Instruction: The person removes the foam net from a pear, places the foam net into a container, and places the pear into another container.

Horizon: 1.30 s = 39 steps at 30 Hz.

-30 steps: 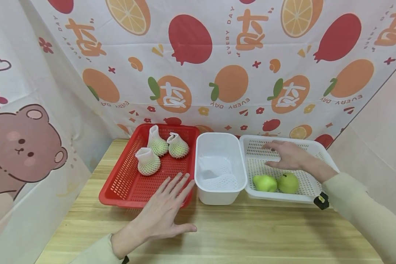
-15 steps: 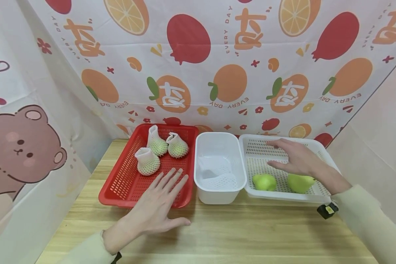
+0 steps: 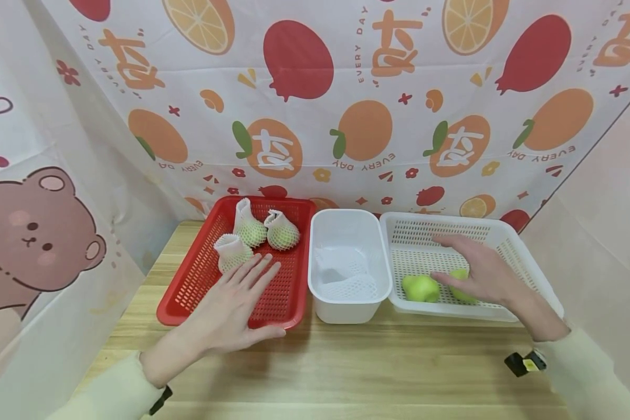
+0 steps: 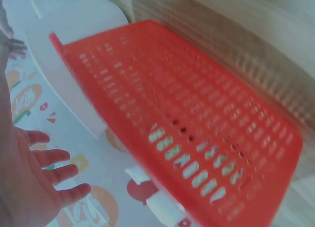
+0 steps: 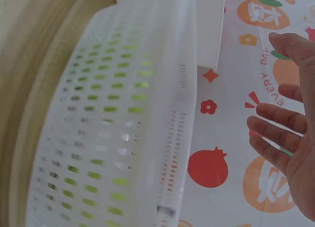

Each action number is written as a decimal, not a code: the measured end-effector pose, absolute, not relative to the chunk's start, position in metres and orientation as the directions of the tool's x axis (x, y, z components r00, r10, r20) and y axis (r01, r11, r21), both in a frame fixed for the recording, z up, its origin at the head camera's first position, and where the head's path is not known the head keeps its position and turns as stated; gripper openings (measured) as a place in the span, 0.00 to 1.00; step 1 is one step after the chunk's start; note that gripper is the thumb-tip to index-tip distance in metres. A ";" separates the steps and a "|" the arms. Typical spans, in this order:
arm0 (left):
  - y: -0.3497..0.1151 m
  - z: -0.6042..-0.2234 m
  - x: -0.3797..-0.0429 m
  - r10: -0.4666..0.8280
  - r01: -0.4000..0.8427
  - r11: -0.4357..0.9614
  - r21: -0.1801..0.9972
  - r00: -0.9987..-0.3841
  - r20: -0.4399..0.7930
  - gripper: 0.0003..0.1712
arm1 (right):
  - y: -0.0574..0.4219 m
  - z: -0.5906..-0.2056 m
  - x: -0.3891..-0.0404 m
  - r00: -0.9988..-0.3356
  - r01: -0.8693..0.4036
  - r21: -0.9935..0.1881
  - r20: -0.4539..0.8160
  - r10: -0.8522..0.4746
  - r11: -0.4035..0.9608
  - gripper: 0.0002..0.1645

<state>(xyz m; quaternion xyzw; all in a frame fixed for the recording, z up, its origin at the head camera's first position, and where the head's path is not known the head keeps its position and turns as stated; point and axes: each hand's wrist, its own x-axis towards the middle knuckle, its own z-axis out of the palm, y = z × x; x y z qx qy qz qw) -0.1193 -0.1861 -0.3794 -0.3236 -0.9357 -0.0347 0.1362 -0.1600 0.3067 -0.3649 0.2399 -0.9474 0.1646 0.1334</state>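
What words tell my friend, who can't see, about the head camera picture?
A person's left hand hovers at a red basket of three net-wrapped fruits, and the right hand at a white basket of green fruits. Between the baskets, a white tub stands on a wooden table.

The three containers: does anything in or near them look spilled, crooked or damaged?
Nothing stands out. The red basket, white bin and white basket stand upright; netted pears lie in the red one, green pears in the white basket. No spill or damage shows.
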 end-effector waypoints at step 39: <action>-0.282 -0.361 -0.197 0.462 0.474 0.880 0.031 -0.869 0.176 0.55 | 0.280 -0.426 -0.096 -0.737 -0.572 -0.153 0.527 -0.423 0.806 0.62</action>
